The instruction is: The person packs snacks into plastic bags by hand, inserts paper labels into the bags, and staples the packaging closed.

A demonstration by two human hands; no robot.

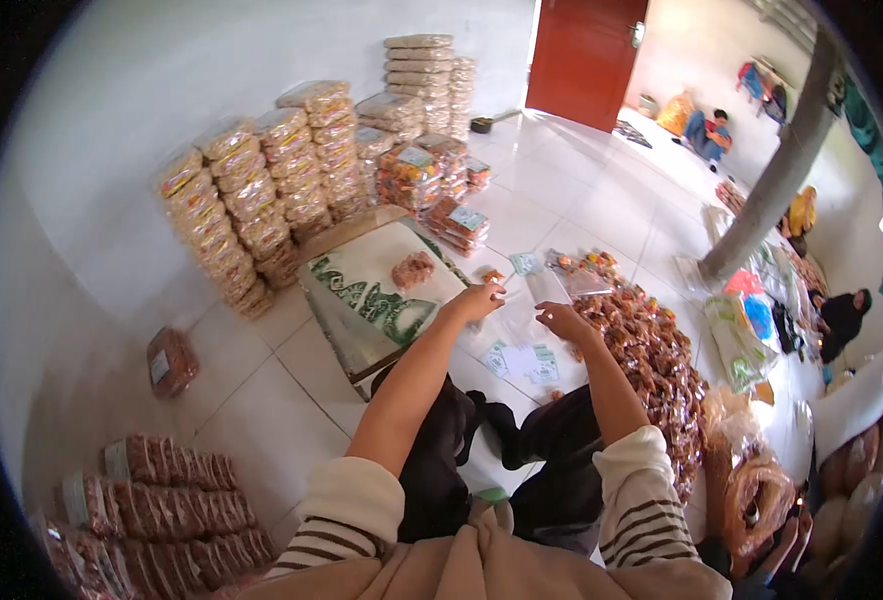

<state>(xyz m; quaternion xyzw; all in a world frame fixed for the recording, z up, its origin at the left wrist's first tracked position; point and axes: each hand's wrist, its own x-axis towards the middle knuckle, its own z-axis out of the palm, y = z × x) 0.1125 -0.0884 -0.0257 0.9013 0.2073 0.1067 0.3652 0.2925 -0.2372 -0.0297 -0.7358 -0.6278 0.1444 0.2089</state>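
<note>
A clear plastic bag [548,286] with a green-and-white label [525,264] at its far end is stretched out between my two hands. My left hand [479,301] pinches near its left edge, fingers closed. On the other side, my right hand [565,322] has its fingers curled at the bag; the exact grip is hard to make out. Loose printed labels [545,364] lie on the floor just below. Left of me, a flat scale-like platform [362,285] with green patterning carries a small heap of brown wrapped pieces [414,270].
A large heap of brown wrapped pieces [652,370] spreads to my right. Packed bags stand in tall stacks [262,190] along the wall; more brown packs [167,500] lie at lower left. Beyond are a grey pillar [777,170], a red door [587,60] and several seated people.
</note>
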